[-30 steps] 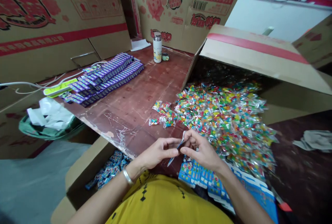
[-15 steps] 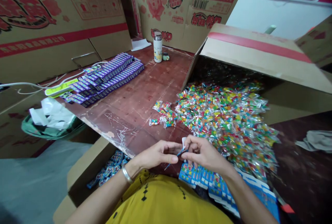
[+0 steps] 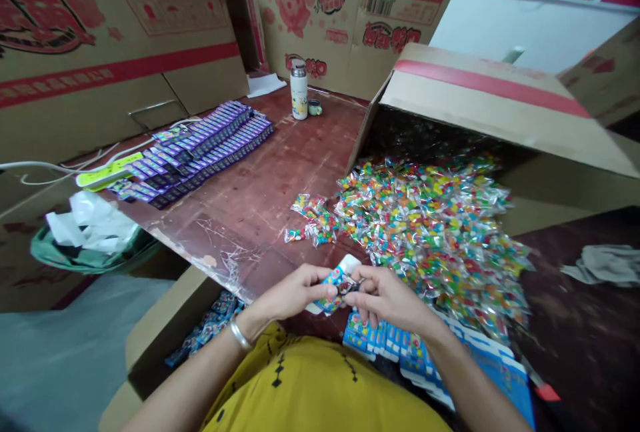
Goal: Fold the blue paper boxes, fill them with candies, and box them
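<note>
My left hand [image 3: 293,292] and my right hand [image 3: 387,297] together hold a small blue printed card box [image 3: 336,281] over the near edge of the dark red table [image 3: 270,182]. The box now shows its printed face and a white end flap. Just beyond my hands spreads a big heap of clear candy packets [image 3: 430,229] with bright pieces inside. A stack of flat blue card boxes [image 3: 400,345] lies under my right wrist.
An open carton [image 3: 480,95] lies on its side behind the heap. Rows of purple boxes [image 3: 200,149] and a power strip [image 3: 105,175] sit far left, a bottle [image 3: 299,91] at the back. A carton of blue boxes [image 3: 210,325] stands below the table edge.
The flat blue card seen edge-on earlier has been turned and opened up between my fingers, so its printed face and white flap now show. Both hands stayed in place.
</note>
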`<state>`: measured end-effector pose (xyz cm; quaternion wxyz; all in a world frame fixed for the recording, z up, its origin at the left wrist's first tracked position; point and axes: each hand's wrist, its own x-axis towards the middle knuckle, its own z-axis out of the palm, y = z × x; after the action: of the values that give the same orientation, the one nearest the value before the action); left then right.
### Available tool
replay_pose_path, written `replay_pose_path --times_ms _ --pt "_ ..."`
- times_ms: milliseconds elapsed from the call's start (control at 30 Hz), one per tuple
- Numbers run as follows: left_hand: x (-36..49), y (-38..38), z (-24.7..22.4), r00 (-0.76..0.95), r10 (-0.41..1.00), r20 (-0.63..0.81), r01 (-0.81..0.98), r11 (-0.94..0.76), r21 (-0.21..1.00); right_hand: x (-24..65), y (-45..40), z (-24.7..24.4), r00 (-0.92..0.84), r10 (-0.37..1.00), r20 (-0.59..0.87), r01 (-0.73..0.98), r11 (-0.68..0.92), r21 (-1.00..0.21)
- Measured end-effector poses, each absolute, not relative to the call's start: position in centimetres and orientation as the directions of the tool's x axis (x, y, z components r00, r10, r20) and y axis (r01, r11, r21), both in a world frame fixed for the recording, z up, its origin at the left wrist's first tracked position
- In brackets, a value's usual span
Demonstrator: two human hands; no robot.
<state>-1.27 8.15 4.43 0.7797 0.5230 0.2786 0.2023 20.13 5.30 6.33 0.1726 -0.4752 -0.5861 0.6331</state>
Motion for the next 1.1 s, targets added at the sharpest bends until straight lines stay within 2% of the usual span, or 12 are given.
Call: replay_pose_path --times_ms 67,133,200,300,400,533,700,767,900,1033,1100 --pt "-1.1 8.1 3.6 0.663 0.703 -0.259 -0.037 0.376 0.926 19.8 5.4 5.7 -0.385 0.850 -0.360 0.275 -0.267 -0.924" --pt "-0.6 7.9 2.8 0.531 0.806 -0.262 -0.100 0.366 0.925 19.2 5.5 4.9 -0.172 0.957 -0.233 0.201 -0.197 -0.959" --pt "0.1 7.7 2.3 0.389 0.885 -0.256 -0.187 0.348 0.919 18.4 5.6 4.0 0.003 0.995 -0.103 0.150 -0.102 -0.983" --pt "1.2 7.2 2.5 0.220 0.949 -0.227 -0.286 0.285 0.915 17.2 5.6 3.0 0.056 0.997 -0.044 0.050 -0.047 -0.998" --pt "1.7 6.7 3.4 0.146 0.976 -0.159 -0.260 0.193 0.946 16.5 5.6 2.8 0.128 0.992 -0.014 0.015 -0.016 -1.000" --pt "1.2 6.7 4.1 0.234 0.966 -0.110 -0.141 0.146 0.979 16.6 5.6 2.9 0.116 0.993 0.035 0.123 0.021 -0.992" --pt "0.6 7.2 3.7 0.372 0.919 -0.131 -0.081 0.173 0.982 17.2 5.9 2.8 0.045 0.995 0.088 0.282 0.072 -0.957" --pt "0.5 7.4 3.5 0.372 0.920 -0.126 -0.101 0.175 0.979 17.1 6.1 2.9 0.038 0.995 0.091 0.222 0.080 -0.972" --pt "0.5 7.3 3.1 0.286 0.945 -0.155 -0.194 0.216 0.957 16.7 6.6 3.2 0.044 0.998 0.036 -0.005 0.037 -0.999" --pt "0.2 7.0 3.2 0.255 0.952 -0.169 -0.161 0.214 0.964 16.9 7.2 3.7 -0.084 0.996 -0.004 -0.005 -0.004 -1.000" --pt "0.1 6.8 3.4 0.241 0.959 -0.146 -0.103 0.175 0.979 17.1 7.5 3.9 -0.118 0.991 -0.070 0.015 -0.068 -0.998"
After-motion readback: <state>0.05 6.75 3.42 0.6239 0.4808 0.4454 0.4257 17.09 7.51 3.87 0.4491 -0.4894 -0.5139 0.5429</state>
